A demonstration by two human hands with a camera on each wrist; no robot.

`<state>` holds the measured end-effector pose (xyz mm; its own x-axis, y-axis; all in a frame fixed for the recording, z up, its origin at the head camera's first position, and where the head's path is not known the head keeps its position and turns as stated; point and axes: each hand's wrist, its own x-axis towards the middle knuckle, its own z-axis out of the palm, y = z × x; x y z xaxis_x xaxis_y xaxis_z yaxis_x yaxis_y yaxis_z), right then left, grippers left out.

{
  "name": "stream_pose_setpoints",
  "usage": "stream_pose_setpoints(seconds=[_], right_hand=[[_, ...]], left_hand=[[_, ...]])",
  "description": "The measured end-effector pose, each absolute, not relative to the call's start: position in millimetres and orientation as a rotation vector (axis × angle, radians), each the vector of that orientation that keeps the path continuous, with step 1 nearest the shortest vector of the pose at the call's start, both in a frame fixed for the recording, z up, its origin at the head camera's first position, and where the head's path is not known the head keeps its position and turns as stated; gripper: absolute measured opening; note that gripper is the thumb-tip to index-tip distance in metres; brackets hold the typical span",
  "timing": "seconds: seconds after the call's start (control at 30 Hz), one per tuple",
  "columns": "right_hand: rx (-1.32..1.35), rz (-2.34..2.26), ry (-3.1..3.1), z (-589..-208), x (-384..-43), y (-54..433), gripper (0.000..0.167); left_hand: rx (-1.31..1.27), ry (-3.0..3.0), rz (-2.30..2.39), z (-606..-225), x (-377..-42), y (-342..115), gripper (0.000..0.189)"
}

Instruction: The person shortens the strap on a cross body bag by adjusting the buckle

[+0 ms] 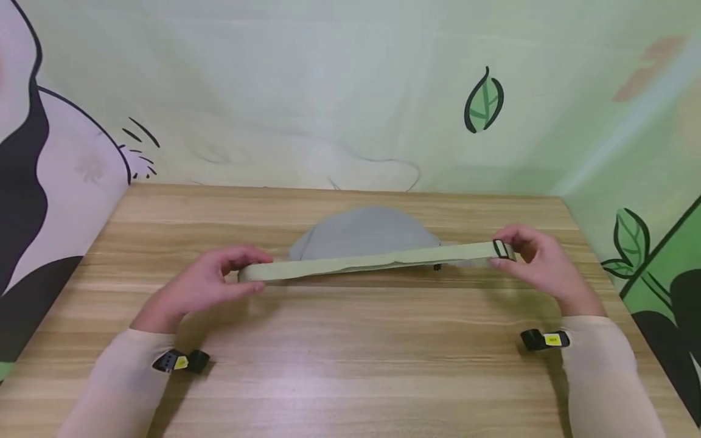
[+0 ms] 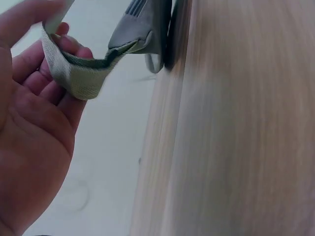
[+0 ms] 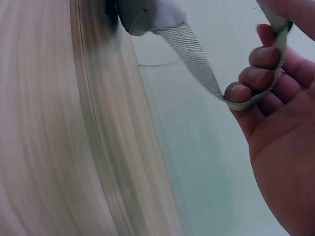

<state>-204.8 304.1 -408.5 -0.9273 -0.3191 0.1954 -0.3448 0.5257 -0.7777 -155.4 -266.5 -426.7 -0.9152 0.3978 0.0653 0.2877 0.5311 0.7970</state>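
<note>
A pale green webbing strap point(image 1: 328, 265) stretches across the front of a grey fabric bag point(image 1: 375, 231) near the middle of the table. My left hand point(image 1: 199, 283) grips the strap's left end, where it loops round the fingers in the left wrist view. At the other end my right hand point(image 1: 539, 264) holds the strap beside a black slide buckle point(image 1: 501, 249). The right wrist view shows the webbing point(image 3: 197, 59) running from the bag's corner point(image 3: 142, 17) to the curled fingers. Part of the bag is hidden behind the strap in the head view.
The wood-grain table point(image 1: 350, 365) reaches back to a pale green printed backdrop point(image 1: 306, 91) with leaf and panda drawings. A side panel of the same print point(image 1: 662, 231) borders the table on the right. Each sleeve carries a small black wrist camera point(image 1: 181, 362).
</note>
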Motion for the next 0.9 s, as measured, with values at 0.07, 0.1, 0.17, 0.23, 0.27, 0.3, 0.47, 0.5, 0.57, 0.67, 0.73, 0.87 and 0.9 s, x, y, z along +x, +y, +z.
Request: stream_pose_setpoints(seconds=[0.07,0.1,0.17,0.23,0.27,0.3,0.47,0.5,0.57,0.67,0.73,0.87,0.9], right_hand=[[0.589,1.370,-2.769,-407.9,-204.3,306.4,0.030],[0.592,1.359,-2.788,-407.6,-204.0,307.1,0.029],[0.599,1.348,-2.810,-406.8,-203.4,307.6,0.025],[0.613,1.344,-2.809,-406.6,-203.5,307.6,0.019],[0.618,1.342,-2.805,-406.5,-203.6,307.3,0.017],[0.623,1.343,-2.802,-406.6,-204.1,307.0,0.015],[0.636,1.394,-2.781,-407.5,-207.2,306.1,0.008],[0.644,1.410,-2.776,-407.7,-207.9,306.2,0.007],[0.656,1.446,-2.765,-408.4,-209.2,307.0,0.007],[0.673,1.523,-2.728,-408.7,-210.2,309.0,0.013],[0.688,1.574,-2.690,-408.9,-210.5,310.6,0.020],[0.746,1.702,-2.567,-411.6,-211.1,311.1,0.029],[0.764,1.749,-2.528,-413.0,-211.4,310.6,0.030]], left_hand=[[0.573,2.665,1.289,-425.4,-156.9,-266.1,0.032],[0.564,2.677,1.272,-424.6,-157.8,-265.5,0.029],[0.551,2.691,1.263,-423.1,-158.9,-263.8,0.022],[0.539,2.700,1.286,-422.5,-159.6,-263.0,0.014],[0.535,2.693,1.304,-422.5,-159.6,-262.9,0.012],[0.531,2.682,1.330,-422.5,-159.7,-262.8,0.010],[0.495,2.632,1.415,-424.2,-160.4,-265.3,0.008],[0.493,2.625,1.424,-424.5,-160.8,-266.1,0.008],[0.502,2.610,1.438,-425.0,-161.5,-267.4,0.007],[0.547,2.594,1.456,-426.0,-162.7,-268.6,0.006],[0.590,2.580,1.467,-426.9,-163.6,-268.6,0.006],[0.660,2.581,1.466,-428.8,-164.8,-268.1,0.007],[0.668,2.587,1.460,-429.2,-164.9,-268.0,0.008]])
